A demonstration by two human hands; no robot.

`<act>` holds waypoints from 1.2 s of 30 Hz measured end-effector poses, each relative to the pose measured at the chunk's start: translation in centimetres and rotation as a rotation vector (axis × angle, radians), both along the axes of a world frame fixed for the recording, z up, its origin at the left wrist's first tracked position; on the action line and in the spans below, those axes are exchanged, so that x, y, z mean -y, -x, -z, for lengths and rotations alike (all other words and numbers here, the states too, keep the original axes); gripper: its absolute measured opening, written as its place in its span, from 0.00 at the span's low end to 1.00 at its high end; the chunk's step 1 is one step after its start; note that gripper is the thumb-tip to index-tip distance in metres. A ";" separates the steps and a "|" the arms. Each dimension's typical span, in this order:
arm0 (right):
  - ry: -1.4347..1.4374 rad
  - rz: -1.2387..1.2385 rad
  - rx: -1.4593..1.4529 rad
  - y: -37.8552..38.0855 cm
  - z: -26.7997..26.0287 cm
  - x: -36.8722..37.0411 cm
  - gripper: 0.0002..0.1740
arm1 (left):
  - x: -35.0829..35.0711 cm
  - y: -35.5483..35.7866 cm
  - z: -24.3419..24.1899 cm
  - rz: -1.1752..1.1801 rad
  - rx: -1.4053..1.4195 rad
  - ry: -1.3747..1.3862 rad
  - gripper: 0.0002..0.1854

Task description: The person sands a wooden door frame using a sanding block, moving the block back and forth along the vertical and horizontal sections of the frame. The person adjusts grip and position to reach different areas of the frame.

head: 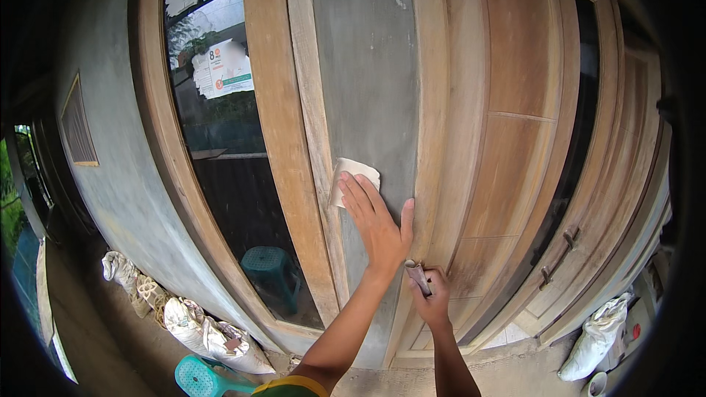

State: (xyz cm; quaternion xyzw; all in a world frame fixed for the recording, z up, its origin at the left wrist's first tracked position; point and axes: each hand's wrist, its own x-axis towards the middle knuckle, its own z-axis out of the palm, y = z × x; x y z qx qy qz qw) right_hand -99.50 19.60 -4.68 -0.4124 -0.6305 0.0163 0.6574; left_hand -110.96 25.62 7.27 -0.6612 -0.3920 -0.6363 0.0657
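My left hand [375,220] lies flat over a pale sheet of sandpaper [358,168], fingers pressing it to the grey plastered wall strip [369,88]. The sheet overlaps the strip's left edge, where the wooden window frame [314,99] begins. The thumb stands apart, near the wooden door frame [433,121]. Lower and to the right, my right hand [434,298] grips a rolled brownish piece of sandpaper [418,275] beside the bottom of the door frame. The grit sides of the pale sheet are hidden.
Left is a dark window pane [231,198] with torn posters [223,69]. A wooden door [513,176] with a metal handle [568,240] stands right. Filled sacks [187,331] and a teal plastic stool [196,377] sit low left; another white sack [595,336] leans low right.
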 end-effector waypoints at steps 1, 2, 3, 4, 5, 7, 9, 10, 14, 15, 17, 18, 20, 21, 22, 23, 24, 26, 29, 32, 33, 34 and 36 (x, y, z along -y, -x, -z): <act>0.054 0.022 -0.010 -0.1 0.1 0.1 0.11 | -0.1 0.0 0.4 -0.062 -0.015 0.065 0.51; 0.027 0.031 -0.006 -0.2 0.2 0.3 0.10 | 0.0 0.0 0.9 -0.007 -0.015 -0.014 0.50; 0.017 0.044 0.016 -0.3 0.4 0.4 0.10 | 0.0 -0.1 1.4 0.008 -0.017 0.005 0.50; -0.001 0.052 -0.018 -0.4 0.5 0.5 0.10 | 0.0 -0.1 1.8 0.023 -0.037 0.023 0.50; -0.006 0.064 -0.030 -0.5 0.6 0.6 0.10 | 0.0 0.1 2.2 0.037 -0.059 -0.045 0.50; 0.050 0.072 -0.116 -0.6 0.8 0.8 0.09 | -0.6 0.6 2.6 -0.018 -0.020 0.005 0.52; 0.138 0.084 -0.284 -0.7 0.9 0.9 0.08 | -1.2 1.5 2.8 -0.066 -0.016 -0.008 0.52; 0.164 0.053 -0.298 -0.7 0.8 0.9 0.08 | -1.1 2.0 3.0 -0.082 -0.031 0.000 0.52; 0.066 0.049 -0.328 -0.7 -0.2 0.3 0.07 | -1.1 2.0 4.3 -0.049 -0.125 -0.041 0.52; 0.037 0.071 -0.293 -0.5 -0.6 0.1 0.07 | -0.9 1.7 4.8 -0.039 -0.137 0.033 0.50; -0.003 0.091 -0.282 -0.1 -1.3 -0.2 0.08 | -1.5 0.8 5.5 -0.042 -0.123 -0.062 0.48; -0.020 0.089 -0.312 0.3 -1.7 -0.4 0.08 | -2.1 0.4 5.6 -0.001 -0.223 -0.019 0.46; -0.073 0.098 -0.362 1.0 -2.5 -0.6 0.10 | -3.1 0.6 5.7 0.058 -0.418 -0.034 0.43; -0.102 0.111 -0.376 1.4 -2.9 -0.7 0.10 | -3.7 0.9 5.5 0.062 -0.406 -0.119 0.42; -0.115 0.131 -0.361 1.7 -3.2 -0.7 0.11 | -3.7 1.6 5.6 0.056 -0.423 -0.131 0.40; -0.144 0.126 -0.382 2.1 -3.4 -0.7 0.11 | -3.7 2.2 5.5 0.052 -0.484 -0.074 0.39; -0.151 0.129 -0.383 2.2 -3.7 -0.6 0.11 | -3.3 3.0 5.4 0.065 -0.467 -0.132 0.38; -0.159 0.147 -0.391 2.6 -4.1 -0.5 0.11 | -2.5 3.7 5.0 0.099 -0.480 -0.168 0.37; -0.168 0.184 -0.393 2.9 -4.5 -0.2 0.12 | -1.9 3.2 3.9 0.154 -0.562 -0.114 0.34; -0.158 0.174 -0.439 3.3 -4.9 0.2 0.12 | -2.8 2.4 2.6 0.230 -0.586 -0.182 0.28; -0.141 0.152 -0.476 3.4 -5.0 0.4 0.11 | -3.1 2.4 2.3 0.273 -0.485 -0.277 0.26; -0.099 0.129 -0.475 3.4 -5.2 0.8 0.11 | -3.2 2.9 2.4 0.318 -0.443 -0.307 0.24; -0.047 -0.012 -0.602 3.5 -5.5 1.5 0.13 | -2.9 4.3 3.0 0.451 -0.342 -0.309 0.21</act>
